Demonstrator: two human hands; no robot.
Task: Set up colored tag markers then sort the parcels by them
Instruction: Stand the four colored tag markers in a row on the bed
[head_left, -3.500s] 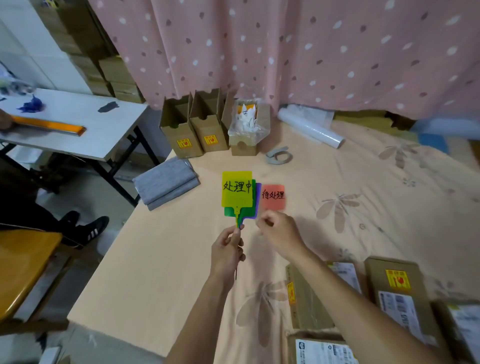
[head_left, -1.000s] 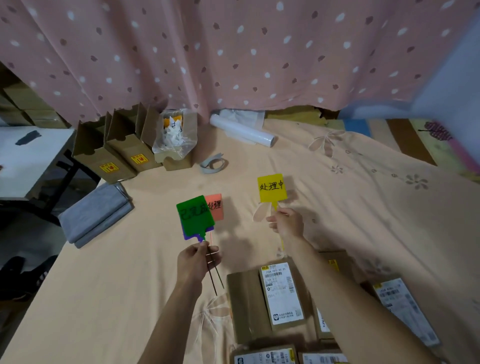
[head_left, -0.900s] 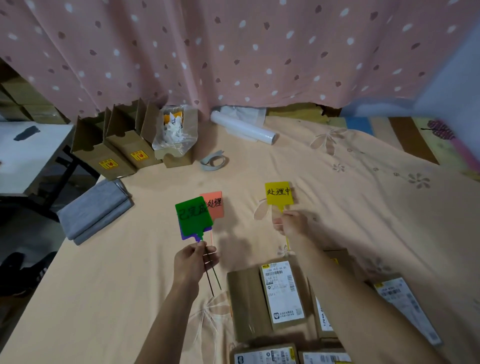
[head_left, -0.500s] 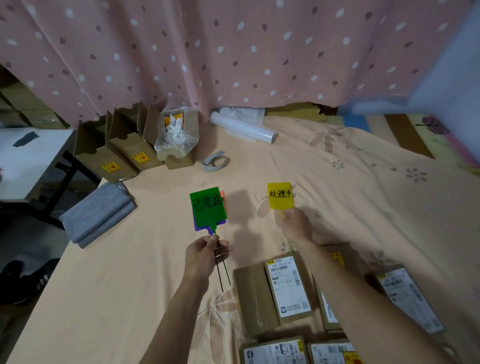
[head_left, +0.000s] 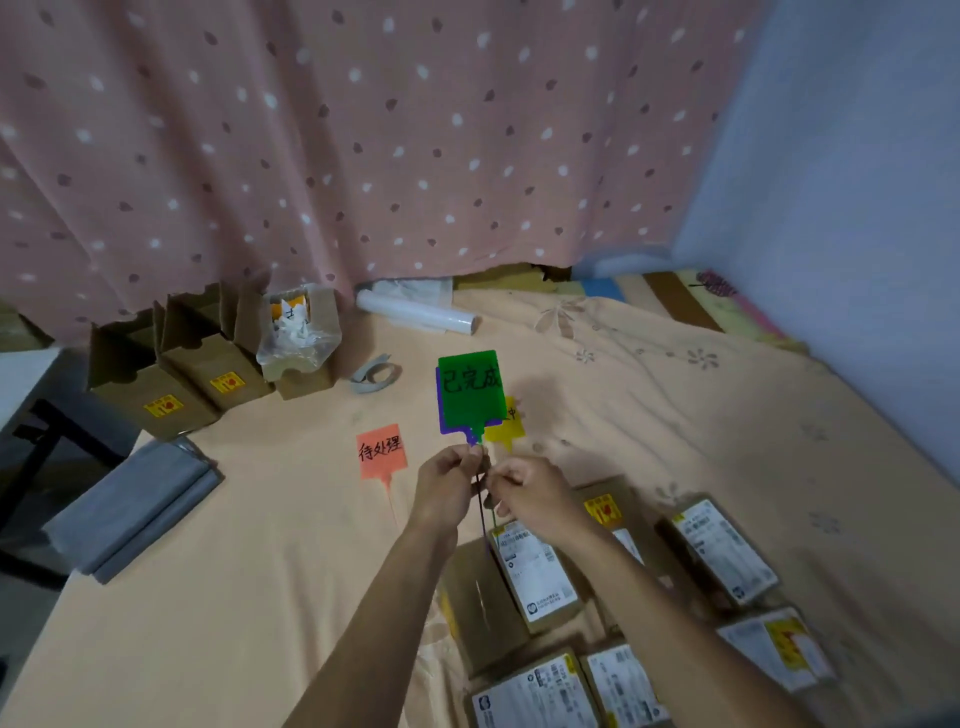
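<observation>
While the left hand (head_left: 451, 480) pinches the green tag (head_left: 471, 391) upright by its stem, the right hand (head_left: 524, 493) closes on the same stems; the red tag (head_left: 382, 451) lies left of it, the yellow tag (head_left: 506, 426) just behind, parcels (head_left: 535, 564) nearer.

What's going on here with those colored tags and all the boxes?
A person is laying out tag markers on a bed. Both hands, left hand and right hand, pinch the stems of a green tag with a purple tag behind it. A red tag and a yellow tag already lie flat. The parcels wait unsorted nearby.
</observation>
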